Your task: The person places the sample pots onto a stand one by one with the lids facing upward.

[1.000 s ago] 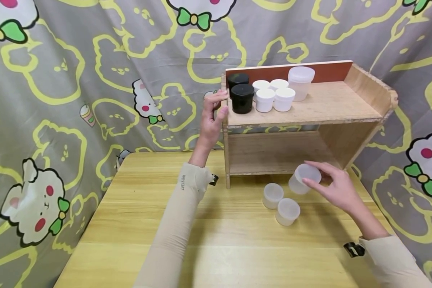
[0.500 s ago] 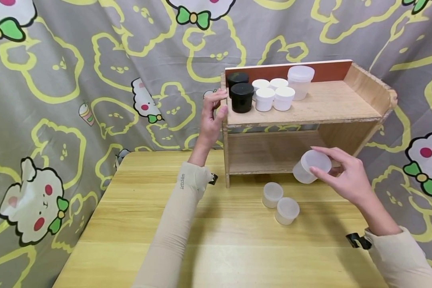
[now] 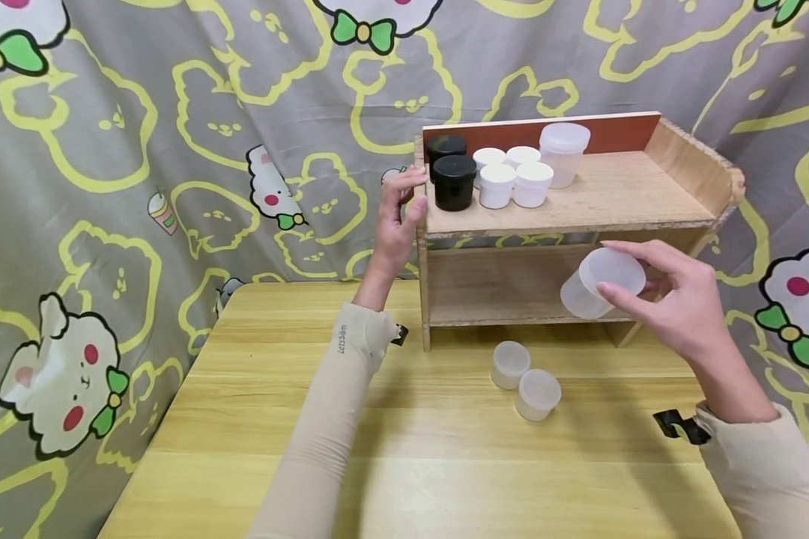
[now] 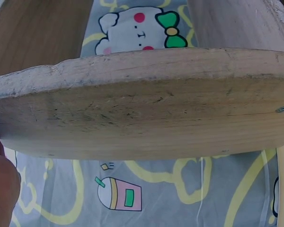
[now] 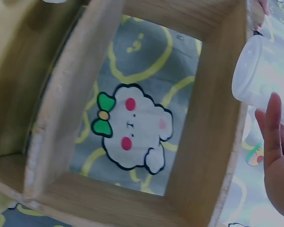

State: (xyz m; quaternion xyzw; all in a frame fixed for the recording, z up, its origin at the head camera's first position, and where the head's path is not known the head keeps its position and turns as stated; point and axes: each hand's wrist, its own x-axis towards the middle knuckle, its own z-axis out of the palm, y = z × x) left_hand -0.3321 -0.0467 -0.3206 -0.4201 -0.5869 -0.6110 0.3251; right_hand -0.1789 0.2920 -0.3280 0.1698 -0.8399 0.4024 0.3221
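My right hand [image 3: 691, 303] pinches a frosted, lidded plastic jar [image 3: 588, 288] between thumb and fingers. The jar tilts in the air before the lower level of the wooden shelf [image 3: 620, 195]. In the right wrist view, fingers [image 5: 273, 127] lie along the jar [image 5: 262, 75]. At the shelf's upper left corner, my left hand [image 3: 396, 217] grips the side panel, fingers over its edge and thumb at the front. The left wrist view shows the panel's outer face [image 4: 146, 113]. Two smaller frosted jars [image 3: 538, 394] stand side by side on the table, in front of the shelf.
On the shelf's top level stand two black jars [image 3: 455, 183], several small white jars [image 3: 531, 185] and a tall frosted jar [image 3: 563, 156]. A patterned curtain [image 3: 209, 150] hangs behind the wooden table [image 3: 276, 359].
My right hand has lifted the larger frosted jar from beside the two smaller ones, up and to the right, tilting it more. The left hand has stayed on the shelf.
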